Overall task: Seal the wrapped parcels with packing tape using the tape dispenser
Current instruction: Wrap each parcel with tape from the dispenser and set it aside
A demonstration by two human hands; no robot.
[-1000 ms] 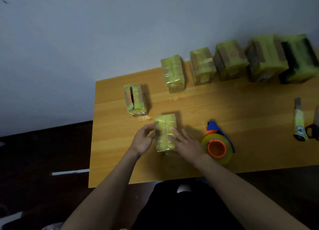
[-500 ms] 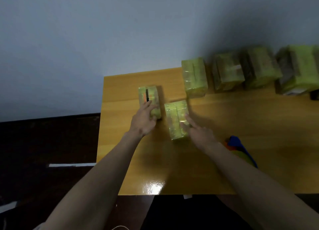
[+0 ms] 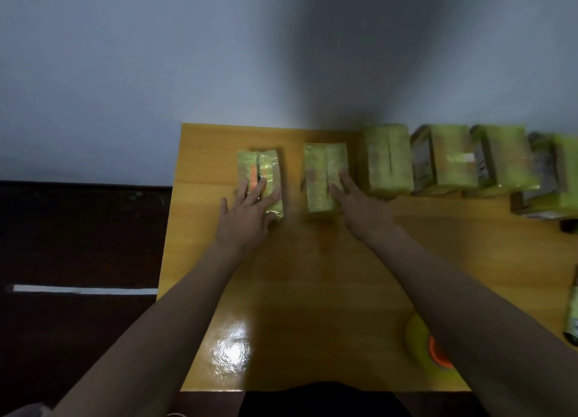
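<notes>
We look down on a wooden table (image 3: 312,291), its glossy top carrying a bright glare patch on the near side of our forearms. Beyond our fingertips, along the far edge, runs a row of yellow-green wrapped parcels (image 3: 450,160), blurred and standing close together, stretching away to the right of our right hand's fingers.

Two more parcels stand apart from that row, one under each hand. The centre parcel (image 3: 323,175), with a seam running down its top, lies just left of the row; our right hand (image 3: 359,207) rests on its near right corner, fingers (image 3: 345,179) extended and loosely spread, flat against the wrapping rather than curled round it. The left parcel (image 3: 261,169), which shows an orange strip beside a dark slit in its wrap, sits well apart to the left; our left hand (image 3: 247,216) lies flat over its near end, fingers splayed wide, thumb off to the left above bare table. Neither hand closes on anything.

The tape dispenser (image 3: 425,344), a yellow roll with an orange hub, lies on the near right of the table, well behind our right fingers and partly hidden under the right forearm.
</notes>
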